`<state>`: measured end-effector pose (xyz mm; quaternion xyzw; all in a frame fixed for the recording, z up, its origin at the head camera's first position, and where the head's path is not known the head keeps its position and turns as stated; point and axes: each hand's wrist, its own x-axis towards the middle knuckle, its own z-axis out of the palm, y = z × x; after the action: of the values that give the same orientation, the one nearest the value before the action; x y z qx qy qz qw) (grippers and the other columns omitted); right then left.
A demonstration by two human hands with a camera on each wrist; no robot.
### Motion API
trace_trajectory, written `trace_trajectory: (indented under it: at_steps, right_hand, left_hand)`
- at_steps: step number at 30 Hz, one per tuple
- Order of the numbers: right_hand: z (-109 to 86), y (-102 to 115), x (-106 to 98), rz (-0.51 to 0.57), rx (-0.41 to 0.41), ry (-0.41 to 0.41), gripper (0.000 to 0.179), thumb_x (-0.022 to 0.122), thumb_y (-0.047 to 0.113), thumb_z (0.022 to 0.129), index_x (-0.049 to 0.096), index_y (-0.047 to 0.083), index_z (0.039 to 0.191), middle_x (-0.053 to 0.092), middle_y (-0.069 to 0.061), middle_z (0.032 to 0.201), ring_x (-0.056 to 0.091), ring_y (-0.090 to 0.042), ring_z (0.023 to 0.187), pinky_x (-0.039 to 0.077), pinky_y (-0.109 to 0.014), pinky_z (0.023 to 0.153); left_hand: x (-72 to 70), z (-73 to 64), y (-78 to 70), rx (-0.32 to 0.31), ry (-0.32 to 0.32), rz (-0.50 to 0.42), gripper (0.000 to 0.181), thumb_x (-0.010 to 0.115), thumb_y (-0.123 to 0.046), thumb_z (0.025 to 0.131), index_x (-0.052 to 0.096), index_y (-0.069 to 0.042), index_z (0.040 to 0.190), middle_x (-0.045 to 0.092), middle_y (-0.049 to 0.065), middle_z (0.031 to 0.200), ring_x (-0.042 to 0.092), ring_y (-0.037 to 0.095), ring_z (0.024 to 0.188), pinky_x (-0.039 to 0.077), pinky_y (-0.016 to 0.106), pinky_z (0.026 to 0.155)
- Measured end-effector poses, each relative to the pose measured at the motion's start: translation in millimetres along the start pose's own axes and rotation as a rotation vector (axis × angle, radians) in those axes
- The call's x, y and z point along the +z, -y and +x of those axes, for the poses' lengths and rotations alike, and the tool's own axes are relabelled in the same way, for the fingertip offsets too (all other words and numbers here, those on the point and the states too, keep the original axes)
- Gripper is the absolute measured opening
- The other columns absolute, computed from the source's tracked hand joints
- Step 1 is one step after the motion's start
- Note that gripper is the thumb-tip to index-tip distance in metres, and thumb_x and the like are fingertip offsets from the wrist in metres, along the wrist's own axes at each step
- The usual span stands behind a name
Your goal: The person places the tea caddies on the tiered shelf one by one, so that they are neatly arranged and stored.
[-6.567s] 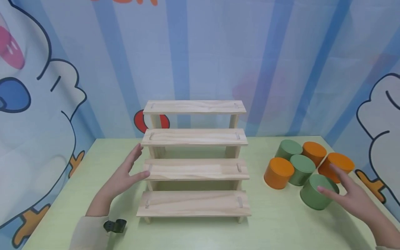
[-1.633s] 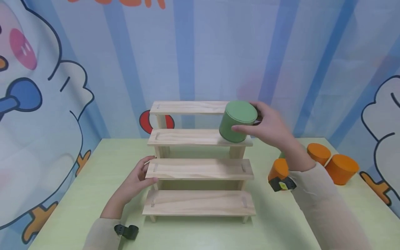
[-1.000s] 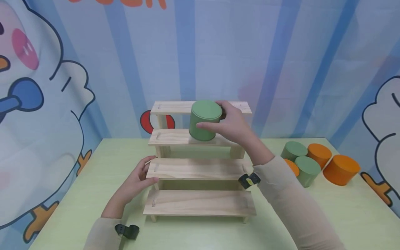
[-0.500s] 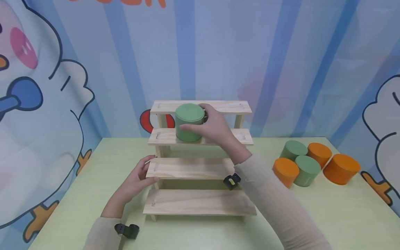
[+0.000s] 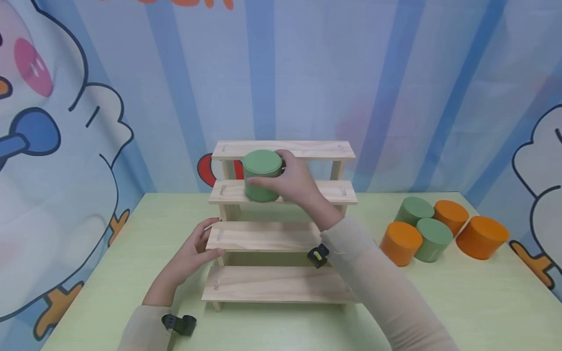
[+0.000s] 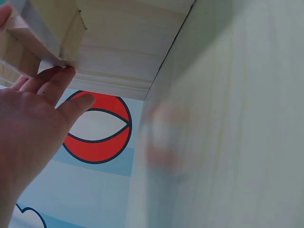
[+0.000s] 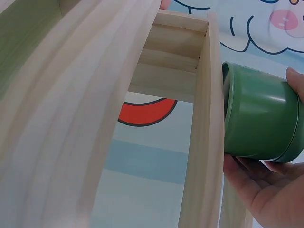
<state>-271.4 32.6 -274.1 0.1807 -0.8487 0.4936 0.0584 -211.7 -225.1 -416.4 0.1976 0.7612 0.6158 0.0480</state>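
My right hand [image 5: 299,181] grips a green round tin [image 5: 262,165] with a lid, thumb across its front and fingers behind. The tin is upright, over the left half of the second tier from the top of a four-tier wooden display rack [image 5: 263,235]. In the right wrist view the tin [image 7: 262,114] has its base right at the board. My left hand [image 5: 190,254] holds the left end of the tier below, its thumb at the front edge. The left wrist view shows that hand's fingers [image 6: 57,83] against a wooden support.
To the right on the pale table [image 5: 439,302] stand two green tins [image 5: 433,239] and several orange tins [image 5: 401,241], grouped closely. A cartoon-printed backdrop [image 5: 307,73] rises behind the table and along both sides.
My right hand took the nearest green tin from the right-hand group, carried it left to the rack and lowered it slightly at the second tier. My left hand came onto the rack's left end.
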Motion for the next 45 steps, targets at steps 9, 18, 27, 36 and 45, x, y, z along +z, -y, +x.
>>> trace_trajectory:
  at_steps: [9,18,27,36,45]
  right_hand:
    - [1.9,0.4,2.9,0.000,0.039,-0.006,0.072,0.083,0.044,0.071,0.051,0.011,0.126,0.062,-0.004,0.113,0.060,-0.019,0.102,0.053,-0.037,0.083]
    - [3.0,3.6,5.5,-0.026,0.041,0.004,0.073,0.082,0.044,0.072,0.051,0.010,0.128,0.061,-0.005,0.115,0.060,-0.020,0.103,0.054,-0.037,0.080]
    - [3.4,2.5,7.8,-0.045,0.050,0.000,0.078,0.081,0.046,0.073,0.046,0.010,0.133,0.060,-0.006,0.119,0.059,-0.020,0.106,0.053,-0.038,0.084]
    - [1.9,2.7,8.2,-0.040,0.057,0.010,0.086,0.079,0.048,0.074,0.040,0.010,0.141,0.057,-0.007,0.126,0.056,-0.022,0.113,0.050,-0.041,0.091]
    - [-2.4,0.8,-1.2,0.011,0.082,0.029,0.099,0.079,0.051,0.073,0.030,0.012,0.149,0.053,-0.009,0.131,0.052,-0.022,0.119,0.050,-0.040,0.093]
  left_hand:
    - [-0.4,-0.2,1.0,0.002,0.005,0.004,0.072,0.061,-0.006,0.091,0.017,-0.003,0.148,0.036,0.026,0.148,0.052,0.005,0.114,0.045,0.021,0.092]
    - [-0.4,-0.6,0.4,0.003,0.011,0.001,0.072,0.061,-0.007,0.092,0.016,-0.004,0.149,0.034,0.025,0.148,0.050,0.006,0.116,0.045,0.020,0.092]
    - [-0.9,-0.5,0.4,-0.011,-0.001,0.017,0.073,0.062,-0.007,0.092,0.016,-0.005,0.149,0.035,0.024,0.149,0.050,0.010,0.118,0.044,0.020,0.092]
    - [-0.6,-0.8,-0.2,-0.017,-0.002,0.019,0.074,0.062,-0.007,0.092,0.015,-0.004,0.150,0.034,0.024,0.150,0.050,0.006,0.116,0.043,0.019,0.093]
    - [-0.3,-0.2,1.0,-0.019,-0.007,0.016,0.074,0.062,-0.007,0.092,0.016,-0.004,0.150,0.035,0.023,0.149,0.051,0.006,0.116,0.043,0.019,0.092]
